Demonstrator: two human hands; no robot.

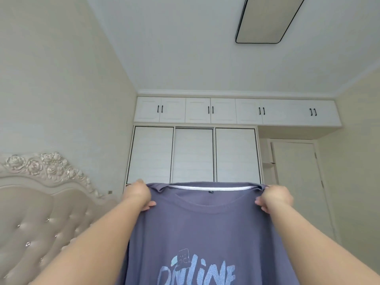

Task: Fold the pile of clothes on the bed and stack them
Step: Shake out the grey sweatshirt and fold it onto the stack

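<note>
1. At the lower left of the frame stands a tufted headboard [41, 212] with carved roses along its top; the bed's lying area and the pile of clothes are out of view.
2. The left hand [138, 195], left of centre, pinches the left shoulder of a purple T-shirt [205, 233], fingers curled round the cloth.
3. The T-shirt hangs in the lower centre, held up in the air with its neckline at the top, a pale blue print low on its front.
4. The right hand [274, 199], right of centre, grips the other shoulder in the same way.
5. Behind, mid-frame, is a white wardrobe [193, 155].
6. The shirt looks light, soft and limp: it should drape and crease easily, so the shoulder seams seem the right hold for laying it flat.
</note>
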